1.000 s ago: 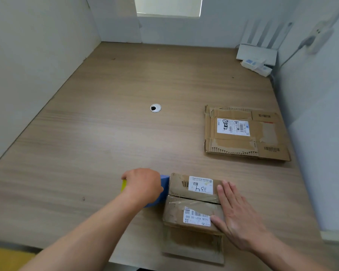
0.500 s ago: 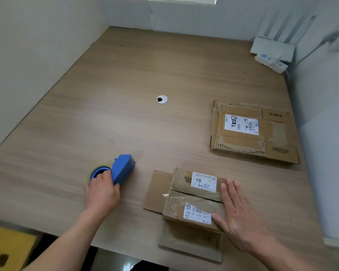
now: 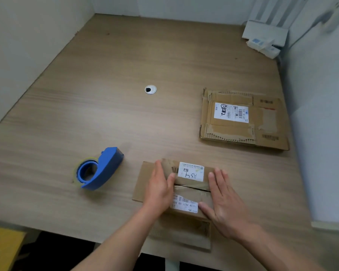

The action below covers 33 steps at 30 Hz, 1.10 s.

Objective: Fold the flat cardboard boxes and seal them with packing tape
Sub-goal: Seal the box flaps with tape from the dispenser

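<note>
"Head view: small brown cardboard box (image 3: 191,172) is lying nearside on the wooden table (image 3: 125,114); left hand (image 3: 159,190) and right hand (image 3: 223,200) are pressing it flat-fingered, gripping nothing."

"Flaps are probably risking springing open on release; blue plastic tape dispenser (image 3: 104,169) is lying leftward."

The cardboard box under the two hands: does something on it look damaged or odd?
Yes. On the cardboard box, a dark gap shows along the seam between the top flaps, under wrinkled clear tape. The left hand and right hand lie flat on either side of it. The near flap lies unfolded.
</note>
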Motion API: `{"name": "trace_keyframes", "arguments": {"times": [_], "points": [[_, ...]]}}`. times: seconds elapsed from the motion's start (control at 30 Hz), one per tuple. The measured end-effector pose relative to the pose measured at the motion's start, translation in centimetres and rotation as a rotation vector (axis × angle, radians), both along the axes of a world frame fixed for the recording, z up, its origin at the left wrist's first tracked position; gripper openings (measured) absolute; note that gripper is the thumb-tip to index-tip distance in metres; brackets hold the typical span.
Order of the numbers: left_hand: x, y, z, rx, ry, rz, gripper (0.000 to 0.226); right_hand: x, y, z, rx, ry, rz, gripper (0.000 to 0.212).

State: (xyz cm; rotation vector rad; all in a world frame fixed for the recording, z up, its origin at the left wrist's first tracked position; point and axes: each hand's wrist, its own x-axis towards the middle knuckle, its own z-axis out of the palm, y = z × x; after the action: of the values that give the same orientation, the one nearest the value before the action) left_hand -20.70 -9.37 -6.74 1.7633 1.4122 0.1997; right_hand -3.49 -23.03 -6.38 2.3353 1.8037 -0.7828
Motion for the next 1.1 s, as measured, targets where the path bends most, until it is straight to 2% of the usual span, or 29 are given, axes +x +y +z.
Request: {"name": "trace_keyframes", "arguments": {"times": [0.1, 0.27, 0.33, 0.47, 0.57, 0.7, 0.77, 0.83, 0.93, 1.0, 1.1], "points": [[-0.1, 1.4, -0.8, -0.131, 0.011, 0.078, 0.051, 0.2, -0.2, -0.6, 0.062, 0.062, -0.029, 0.096], [-0.1, 1.5, -0.7, -0.152, 0.002, 0.063, 0.043, 0.3, -0.3, -1.5, 0.14, 0.167, -0.073, 0.099], [0.0, 1.3, -0.5, -0.085, 0.077, 0.041, 0.054, 0.5, -0.4, -1.4, 0.132, 0.145, -0.064, 0.1], [0.1, -2.2, 0.3, 0.216, 0.328, -0.067, 0.082, 0.6, -0.6, -1.0, 0.128, 0.051, -0.034, 0.093], [0.1, -4.4, 0.3, 0.231, 0.373, -0.078, 0.081, 0.3, -0.4, -0.5, 0.192, -0.007, -0.025, 0.091], [0.2, -3.8, -0.2, 0.202, 0.365, -0.048, 0.083, 1.0, 2.0, 0.4, 0.339, -0.026, -0.12, 0.076], [0.0, -3.9, -0.2, 0.208, 0.358, -0.058, 0.082, 1.2, 3.3, 0.0, 0.294, 0.031, -0.174, 0.077], [-0.2, -3.8, -0.4, 0.205, 0.326, -0.061, 0.077, 1.2, 3.8, -0.9, 0.259, 0.169, -0.229, 0.081], [-0.4, -3.1, -0.3, 0.2, 0.257, -0.076, 0.066, 0.8, 3.2, -1.6, 0.334, 0.311, -0.362, 0.087], [-0.4, -2.2, -0.1, 0.202, 0.276, -0.151, 0.063, 0.5, 2.4, -2.1, 0.407, 0.365, -0.471, 0.077], [0.4, 0.0, 0.2, 0.27, 0.386, -0.335, 0.064, 0.1, 1.4, -2.6, 0.481, 0.45, -0.683, 0.047]]}}
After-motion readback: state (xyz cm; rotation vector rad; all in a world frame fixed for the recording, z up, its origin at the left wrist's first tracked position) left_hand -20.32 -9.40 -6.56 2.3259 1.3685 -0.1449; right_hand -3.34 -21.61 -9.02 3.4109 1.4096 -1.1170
